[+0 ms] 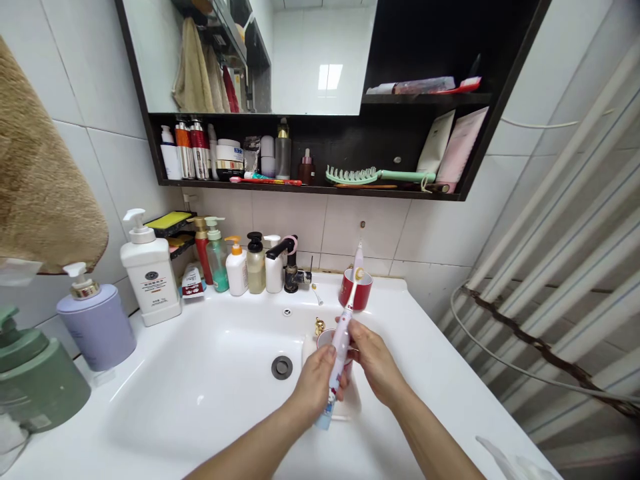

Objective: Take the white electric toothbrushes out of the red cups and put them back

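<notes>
Two broad shapes filled the view: a dark, boxy wall cabinet (400, 40) with a mirror pane at twelve o'clock, and below it a glossy white worktop (450, 373) moulded in one piece with a rounded basin (200, 373). A coarse tan terry towel (40, 187) hung at nine o'clock. Beneath it, at eight o'clock, stood a squat matte green dispenser (35, 380), then a cylindrical lavender pump bottle (97, 327) with a gold collar, then a square-shouldered white pump bottle (150, 273). Its label carried a round emblem and lines of print too small to read.

At six o'clock the left hand (313, 383) was wrapped shut around the lower handle of an electric toothbrush (345, 320). The right hand (375, 360), just beside it at five o'clock, had its fingers closed on the handle higher up. That smooth, pale pink plastic brush stood tilted over the basin's right edge, its head toward twelve o'clock, and a small cartoon picture showed near its base; I could not read any writing on it.

On the cabinet's open shelf at one o'clock lay a mint-green wide-toothed comb (360, 175). A shiny red cup (364, 293) stood on the worktop just behind the brush head. A black tap (287, 263) rose at the basin's back rim among slim pump bottles. A round grey metal drain plug (282, 367) sat at the basin's centre, near the left hand at its ten o'clock.
</notes>
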Motion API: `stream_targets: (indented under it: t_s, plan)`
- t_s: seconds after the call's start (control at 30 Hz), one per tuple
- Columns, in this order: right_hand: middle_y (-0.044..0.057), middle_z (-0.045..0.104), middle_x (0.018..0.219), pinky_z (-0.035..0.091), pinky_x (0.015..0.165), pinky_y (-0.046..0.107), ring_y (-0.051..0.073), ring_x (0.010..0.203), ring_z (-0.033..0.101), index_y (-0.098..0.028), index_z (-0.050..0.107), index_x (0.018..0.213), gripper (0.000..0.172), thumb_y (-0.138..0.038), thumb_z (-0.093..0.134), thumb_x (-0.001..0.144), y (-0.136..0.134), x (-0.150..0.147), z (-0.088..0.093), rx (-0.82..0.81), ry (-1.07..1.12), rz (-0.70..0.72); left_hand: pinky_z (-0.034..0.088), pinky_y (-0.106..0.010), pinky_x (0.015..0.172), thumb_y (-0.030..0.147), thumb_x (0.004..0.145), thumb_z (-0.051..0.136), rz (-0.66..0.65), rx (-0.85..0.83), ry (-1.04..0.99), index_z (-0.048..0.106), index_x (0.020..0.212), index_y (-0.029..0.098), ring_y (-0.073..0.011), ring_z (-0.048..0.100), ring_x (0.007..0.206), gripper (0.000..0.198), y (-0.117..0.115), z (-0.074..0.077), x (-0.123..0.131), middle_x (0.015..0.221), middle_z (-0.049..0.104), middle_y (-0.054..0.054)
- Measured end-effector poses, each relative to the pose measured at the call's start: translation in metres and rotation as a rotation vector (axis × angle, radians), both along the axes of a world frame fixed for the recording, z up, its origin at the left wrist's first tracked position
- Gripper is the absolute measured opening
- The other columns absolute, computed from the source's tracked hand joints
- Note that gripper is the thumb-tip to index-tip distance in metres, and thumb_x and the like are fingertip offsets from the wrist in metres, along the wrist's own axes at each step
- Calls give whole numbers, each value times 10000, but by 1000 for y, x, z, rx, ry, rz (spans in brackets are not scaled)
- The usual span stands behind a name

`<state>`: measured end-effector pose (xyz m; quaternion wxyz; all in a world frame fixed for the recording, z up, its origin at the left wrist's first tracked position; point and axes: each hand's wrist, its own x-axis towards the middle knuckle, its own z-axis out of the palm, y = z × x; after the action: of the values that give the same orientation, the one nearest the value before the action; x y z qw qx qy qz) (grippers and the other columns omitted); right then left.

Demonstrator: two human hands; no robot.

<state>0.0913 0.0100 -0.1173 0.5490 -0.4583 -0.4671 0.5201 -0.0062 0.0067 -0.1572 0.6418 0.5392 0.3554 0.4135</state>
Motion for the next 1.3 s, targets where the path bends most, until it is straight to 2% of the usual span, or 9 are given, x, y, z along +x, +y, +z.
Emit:
stream_targets:
  t_s: [0.1,0.2,0.33,0.43,0.6,0.73,0.9,1.1,1.3]
  plan:
    - [3,545,629,354,486,229,117,524,469,-162,506,739,283,-379,536,560,1,0,0,83,-132,48,316,-202,441,482,697,252,51,80,39,415,675,148,-70,409,417,372,4,2,-4,527,460,11]
    - [15,548,678,362,558,236,133,607,470,-167,497,730,252,-359,528,570,8,5,3,204,-201,-186,351,-234,672,392,720,276,175,282,129,462,839,151,-122,469,729,328,8,0,-11,798,508,-47]
    - [12,541,685,354,585,240,139,619,463,-187,479,806,253,-353,470,615,21,12,-2,303,-375,-433,222,-269,865,221,630,426,290,436,456,452,962,170,-169,303,1027,337,11,-14,-15,1109,345,-75]
    - [6,531,627,343,529,242,135,538,448,-195,492,770,211,-340,440,627,29,12,-17,283,-568,-396,205,-295,877,137,565,448,258,444,617,486,920,168,-194,241,1075,359,13,-26,-11,1190,249,-69]
    - [6,523,587,329,544,261,156,548,446,-212,522,747,195,-320,404,636,37,10,-39,298,-753,-376,251,-311,843,95,547,430,247,523,632,537,654,144,-202,282,1047,160,18,-32,-5,1192,263,-45]
    - [16,551,608,329,546,260,167,562,467,-203,539,765,237,-345,406,629,33,24,-33,274,-713,-415,254,-331,851,109,540,472,178,605,619,534,619,148,-216,291,1035,107,20,-20,9,1167,306,-45]
    - [36,583,720,328,556,243,174,636,500,-206,522,878,314,-356,395,633,36,72,-1,249,-804,-575,287,-298,839,154,555,516,91,803,620,537,618,146,-196,346,983,66,36,14,61,1131,346,-49]
    - [80,570,646,296,510,252,182,571,480,-152,542,806,289,-314,354,657,72,127,19,152,-1024,-726,329,-326,787,174,577,514,29,815,704,538,684,117,-218,411,916,124,78,39,123,1135,325,-104]
    - [93,571,687,295,528,248,177,600,482,-148,532,807,274,-281,334,674,113,147,15,139,-1034,-769,350,-326,744,159,619,469,26,848,822,520,764,125,-222,418,911,158,111,46,147,1141,320,-105]
